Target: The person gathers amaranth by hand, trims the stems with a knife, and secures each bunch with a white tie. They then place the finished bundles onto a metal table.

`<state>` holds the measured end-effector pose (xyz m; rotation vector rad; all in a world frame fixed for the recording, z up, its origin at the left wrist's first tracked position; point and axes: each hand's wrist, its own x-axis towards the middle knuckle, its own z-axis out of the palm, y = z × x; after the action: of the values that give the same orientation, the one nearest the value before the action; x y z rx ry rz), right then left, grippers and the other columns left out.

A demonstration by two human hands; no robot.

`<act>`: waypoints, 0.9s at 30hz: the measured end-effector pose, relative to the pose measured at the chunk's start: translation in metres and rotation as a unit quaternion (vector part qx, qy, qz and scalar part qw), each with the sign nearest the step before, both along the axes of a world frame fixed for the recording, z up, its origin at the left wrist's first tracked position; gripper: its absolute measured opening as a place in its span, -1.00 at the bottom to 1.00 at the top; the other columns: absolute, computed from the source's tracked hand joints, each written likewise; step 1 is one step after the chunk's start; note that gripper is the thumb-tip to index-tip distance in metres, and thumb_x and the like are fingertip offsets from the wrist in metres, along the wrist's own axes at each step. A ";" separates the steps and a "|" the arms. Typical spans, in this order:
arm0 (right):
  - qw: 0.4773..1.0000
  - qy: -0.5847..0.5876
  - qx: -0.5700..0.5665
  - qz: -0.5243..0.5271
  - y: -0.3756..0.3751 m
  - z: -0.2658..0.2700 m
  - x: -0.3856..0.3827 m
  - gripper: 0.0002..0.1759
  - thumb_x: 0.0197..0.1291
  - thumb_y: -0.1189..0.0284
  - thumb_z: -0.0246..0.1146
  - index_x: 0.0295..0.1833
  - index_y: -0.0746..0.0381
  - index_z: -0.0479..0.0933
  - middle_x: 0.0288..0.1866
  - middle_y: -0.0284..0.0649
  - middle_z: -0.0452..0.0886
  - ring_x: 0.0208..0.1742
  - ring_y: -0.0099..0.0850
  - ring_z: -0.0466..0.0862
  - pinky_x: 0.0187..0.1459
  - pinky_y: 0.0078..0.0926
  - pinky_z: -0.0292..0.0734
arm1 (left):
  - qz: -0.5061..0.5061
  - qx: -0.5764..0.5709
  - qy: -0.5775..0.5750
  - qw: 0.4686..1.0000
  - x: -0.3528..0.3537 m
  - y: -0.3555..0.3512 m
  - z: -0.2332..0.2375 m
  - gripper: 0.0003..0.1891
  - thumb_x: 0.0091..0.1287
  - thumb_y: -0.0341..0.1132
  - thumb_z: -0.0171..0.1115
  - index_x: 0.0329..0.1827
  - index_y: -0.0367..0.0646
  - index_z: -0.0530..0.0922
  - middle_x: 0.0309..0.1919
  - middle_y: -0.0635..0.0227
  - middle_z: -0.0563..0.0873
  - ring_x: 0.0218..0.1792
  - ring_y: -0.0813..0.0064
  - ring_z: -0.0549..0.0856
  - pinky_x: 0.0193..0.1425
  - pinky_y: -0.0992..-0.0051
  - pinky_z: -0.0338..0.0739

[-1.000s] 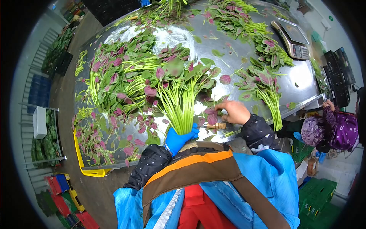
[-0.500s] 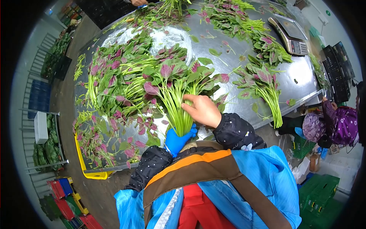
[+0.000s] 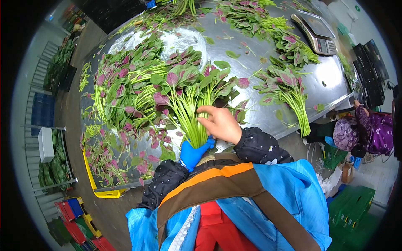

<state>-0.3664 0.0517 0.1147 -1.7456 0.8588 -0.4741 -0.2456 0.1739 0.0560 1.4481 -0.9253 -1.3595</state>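
My left hand [image 3: 195, 153], in a blue glove, is wrapped round the lower stems of a bunch of red-and-green leafy vegetables [image 3: 191, 109]. My bare right hand [image 3: 222, 124] lies against the right side of the same stems, fingers bent round them; its fingertips are partly hidden. The bunch stands with its leaves pointing away from me. Left of it spreads a big pile of the same greens [image 3: 130, 85]. A separate bunch [image 3: 293, 98] rests to the right near the table edge.
The metal table [image 3: 234, 42] carries clear plastic film [image 3: 184, 42], more bunches at the back and a scale [image 3: 316, 33] at the back right. A yellow crate [image 3: 94, 180] sits under the left corner. Another person [image 3: 368, 131] is at the far right.
The view has shifted slightly. My hands and the held bunch keep nearly the same pose. The other person's hand at the top edge has gone out of view.
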 end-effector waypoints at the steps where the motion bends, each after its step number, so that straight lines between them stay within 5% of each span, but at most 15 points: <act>1: 0.999 0.002 -0.048 0.001 -0.001 -0.001 0.003 -0.71 0.22 0.41 0.18 0.01 0.34 0.50 -0.70 -0.31 0.55 -0.77 -0.63 0.46 -0.70 -0.63 0.34 | -0.002 0.001 -0.007 1.000 0.000 0.000 0.003 -0.74 0.22 -0.49 0.24 -0.03 -0.31 0.51 -0.25 0.31 0.68 -0.20 0.48 0.67 -0.07 0.49 0.55; 5: 0.991 -0.025 0.132 0.029 -0.005 0.001 0.008 -0.74 0.21 0.40 0.17 -0.09 0.35 0.55 -0.68 -0.23 0.58 -0.75 -0.56 0.53 -0.69 -0.57 0.39 | 0.021 -0.004 0.018 1.000 0.002 0.002 -0.003 -0.75 0.21 -0.49 0.25 -0.05 -0.31 0.53 -0.21 0.29 0.68 -0.18 0.47 0.67 -0.06 0.48 0.55; 9: 0.979 -0.083 0.184 0.028 -0.002 -0.005 0.000 -0.80 0.21 0.40 0.17 -0.25 0.35 0.57 -0.68 -0.28 0.57 -0.75 -0.61 0.50 -0.71 -0.65 0.35 | 0.031 -0.009 0.067 0.997 0.002 0.002 -0.004 -0.71 0.16 -0.51 0.29 -0.04 -0.30 0.53 -0.24 0.29 0.70 -0.21 0.51 0.67 -0.09 0.50 0.56; 13: 0.954 -0.022 0.084 0.287 0.006 -0.008 -0.032 -0.84 0.18 0.39 0.23 -0.27 0.27 0.57 -0.65 -0.40 0.58 -0.59 -0.69 0.55 -0.57 -0.72 0.42 | 0.026 -0.044 0.065 0.997 0.006 0.001 -0.007 -0.69 0.18 -0.54 0.24 0.00 -0.35 0.49 -0.23 0.21 0.69 -0.19 0.44 0.68 -0.08 0.47 0.58; 16: 0.941 -0.020 0.243 0.236 -0.001 -0.018 -0.067 -0.86 0.14 0.39 0.25 -0.28 0.24 0.58 -0.60 -0.37 0.61 -0.53 -0.69 0.58 -0.50 -0.69 0.46 | 0.028 -0.005 0.150 0.988 0.009 0.001 -0.008 -0.66 0.20 -0.57 0.21 0.06 -0.38 0.45 -0.21 0.15 0.67 -0.18 0.38 0.68 -0.07 0.45 0.60; 17: 0.965 0.049 0.164 0.197 -0.015 -0.033 -0.079 -0.84 0.10 0.41 0.28 -0.24 0.26 0.59 -0.53 -0.33 0.63 -0.52 -0.66 0.59 -0.44 -0.64 0.49 | 0.024 0.019 0.186 0.982 0.009 0.001 -0.008 -0.65 0.20 -0.58 0.19 0.08 -0.39 0.43 -0.20 0.13 0.67 -0.17 0.36 0.68 -0.06 0.44 0.60; 18: 0.965 0.219 -0.040 0.136 -0.020 -0.030 -0.087 -0.81 0.08 0.41 0.30 -0.21 0.28 0.59 -0.49 -0.32 0.63 -0.48 -0.64 0.60 -0.41 -0.61 0.51 | 0.033 0.004 0.226 0.974 0.007 0.001 -0.009 -0.57 0.20 -0.53 0.24 0.14 -0.41 0.39 -0.15 0.13 0.66 -0.19 0.35 0.67 -0.03 0.40 0.57; 19: 0.893 0.373 -0.241 0.066 -0.023 -0.027 -0.091 -0.77 0.06 0.42 0.33 -0.18 0.31 0.58 -0.46 -0.31 0.64 -0.45 -0.62 0.61 -0.38 -0.59 0.52 | 0.030 0.008 0.226 0.974 0.006 0.001 -0.010 -0.57 0.20 -0.53 0.24 0.14 -0.41 0.39 -0.15 0.14 0.66 -0.20 0.35 0.67 -0.04 0.40 0.58; 22: 0.962 0.214 -0.167 0.012 -0.027 -0.034 -0.087 -0.69 0.04 0.40 0.36 -0.13 0.33 0.56 -0.40 -0.30 0.64 -0.40 -0.59 0.61 -0.35 -0.60 0.51 | 0.022 0.017 0.224 0.974 0.004 0.000 -0.009 -0.58 0.20 -0.52 0.24 0.13 -0.40 0.40 -0.16 0.16 0.66 -0.21 0.36 0.67 -0.06 0.41 0.58; 23: 0.996 0.076 0.032 0.028 -0.022 -0.036 -0.076 -0.60 0.08 0.34 0.36 -0.02 0.35 0.53 -0.32 -0.26 0.65 -0.37 -0.58 0.60 -0.33 -0.60 0.52 | 0.019 0.018 0.223 0.975 0.003 0.000 -0.008 -0.59 0.21 -0.51 0.24 0.12 -0.38 0.41 -0.16 0.17 0.66 -0.22 0.37 0.67 -0.07 0.41 0.58; 27: 0.926 -0.144 0.328 0.119 -0.002 -0.048 -0.008 -0.52 0.25 0.28 0.22 0.18 0.35 0.40 -0.02 -0.24 0.59 -0.05 -0.55 0.55 0.02 -0.55 0.45 | -0.046 0.030 0.167 0.984 0.005 0.003 -0.009 -0.64 0.21 -0.46 0.27 0.07 -0.30 0.46 -0.18 0.22 0.66 -0.23 0.41 0.66 -0.10 0.43 0.56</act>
<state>-0.3745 0.0498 0.0671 -1.1032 0.4999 -0.2301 -0.2402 0.1765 0.0467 1.1837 -0.7454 -1.6505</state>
